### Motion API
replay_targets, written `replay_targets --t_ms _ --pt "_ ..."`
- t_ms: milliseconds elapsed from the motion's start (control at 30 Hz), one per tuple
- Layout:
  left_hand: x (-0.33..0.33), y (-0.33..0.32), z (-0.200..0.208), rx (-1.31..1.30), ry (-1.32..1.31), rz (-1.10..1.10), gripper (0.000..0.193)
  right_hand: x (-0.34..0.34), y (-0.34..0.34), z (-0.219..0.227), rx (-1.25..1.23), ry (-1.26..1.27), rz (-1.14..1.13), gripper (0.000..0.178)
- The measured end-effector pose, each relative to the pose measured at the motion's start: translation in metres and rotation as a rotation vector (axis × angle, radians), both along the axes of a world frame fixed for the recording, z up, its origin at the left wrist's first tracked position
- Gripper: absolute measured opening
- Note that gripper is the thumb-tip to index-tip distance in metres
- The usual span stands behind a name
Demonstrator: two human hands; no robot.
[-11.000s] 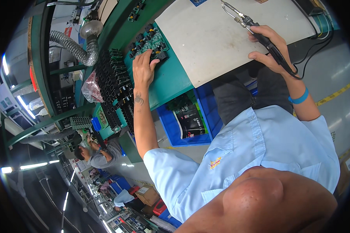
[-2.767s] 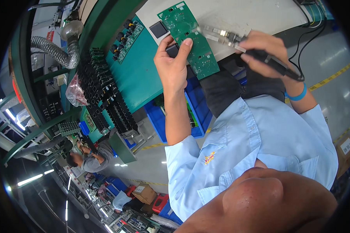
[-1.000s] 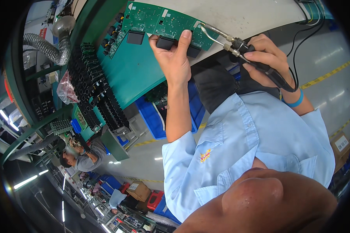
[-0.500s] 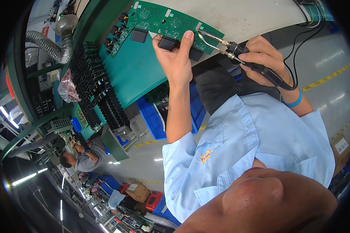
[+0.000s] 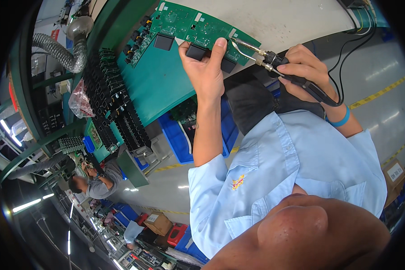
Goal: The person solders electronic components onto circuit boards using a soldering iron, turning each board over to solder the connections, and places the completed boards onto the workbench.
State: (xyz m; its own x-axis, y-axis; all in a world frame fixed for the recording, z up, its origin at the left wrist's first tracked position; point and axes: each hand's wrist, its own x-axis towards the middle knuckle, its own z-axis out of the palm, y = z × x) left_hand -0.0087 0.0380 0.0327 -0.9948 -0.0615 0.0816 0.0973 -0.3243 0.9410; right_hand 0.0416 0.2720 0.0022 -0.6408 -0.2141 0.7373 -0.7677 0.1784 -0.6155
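My left hand [image 5: 204,74] grips the near edge of a long green circuit board [image 5: 173,22], its thumb on top by a black block-shaped part [image 5: 195,51]. More black blocks jut from the same edge. In my right hand [image 5: 303,65] is a soldering iron [image 5: 274,58] with a black handle, held like a pen. A thin curved metal tube [image 5: 244,54] runs beside its tip. Both ends meet at the board's right part, just right of my left thumb. Whether the tip touches the board is too small to tell.
The board lies over a green mat [image 5: 162,90] and white tabletop [image 5: 274,18]. Black cables [image 5: 339,72] trail from the iron. Below the edge sits a blue bin [image 5: 175,146] holding boards. Black racks [image 5: 130,123] stand left; farther off, a person in grey [image 5: 103,184] works.
The board and my left hand sit very slightly lower and farther right in the picture. The iron stays at the same part of the board, and both grips are unchanged.
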Motion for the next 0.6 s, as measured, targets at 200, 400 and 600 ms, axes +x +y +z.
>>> replay_targets --t_ms 200,400,600 --pt "-0.001 -0.001 0.000 0.006 -0.003 -0.001 0.058 -0.005 0.006 0.003 -0.012 0.030 -0.016 0.042" --pt "0.001 -0.007 0.001 0.008 -0.015 0.038 0.059 -0.048 0.042 0.004 0.011 -0.042 -0.247 0.050" --pt "0.002 -0.014 0.005 0.032 -0.041 0.035 0.060 -0.097 0.074 -0.011 -0.151 -0.442 -0.547 0.039"
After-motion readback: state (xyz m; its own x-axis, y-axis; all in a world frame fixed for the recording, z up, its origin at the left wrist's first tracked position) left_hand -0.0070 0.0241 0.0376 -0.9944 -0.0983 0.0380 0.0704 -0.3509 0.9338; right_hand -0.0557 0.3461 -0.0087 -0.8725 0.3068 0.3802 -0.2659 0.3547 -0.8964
